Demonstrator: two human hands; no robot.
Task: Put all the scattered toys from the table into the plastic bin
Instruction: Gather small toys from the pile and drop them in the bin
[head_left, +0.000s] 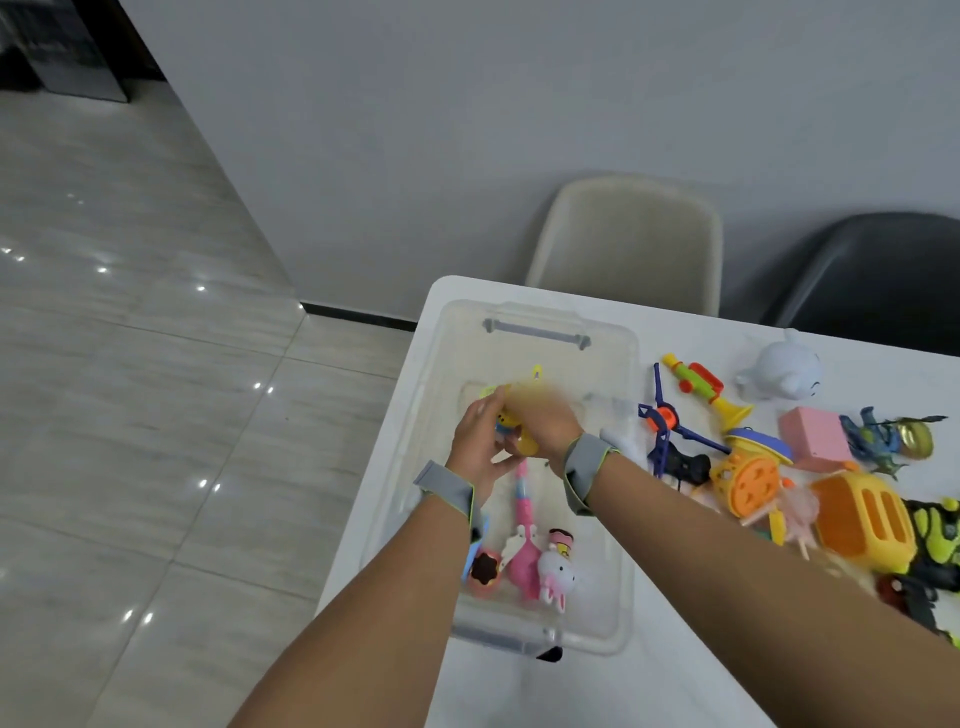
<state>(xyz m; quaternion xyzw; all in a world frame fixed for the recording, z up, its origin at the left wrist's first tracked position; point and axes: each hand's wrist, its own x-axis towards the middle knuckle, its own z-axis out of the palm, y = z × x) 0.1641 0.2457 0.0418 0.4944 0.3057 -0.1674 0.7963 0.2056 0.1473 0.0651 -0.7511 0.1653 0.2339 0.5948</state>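
Holding a small yellow toy (511, 428) over the far half of the clear plastic bin (621, 618), both hands meet above its open top. The left hand (475, 447) curls around the toy from the left; the right hand (545, 415) is blurred, so its hold cannot be told. The toy hangs directly above the bin floor, leaving only a straight drop. A pink toy (522, 525) and a white rabbit (556, 577) already lie inside. The remaining heap (including an orange basket (862, 525)) sits on the table (675, 675) to the right, nearer the right hand.
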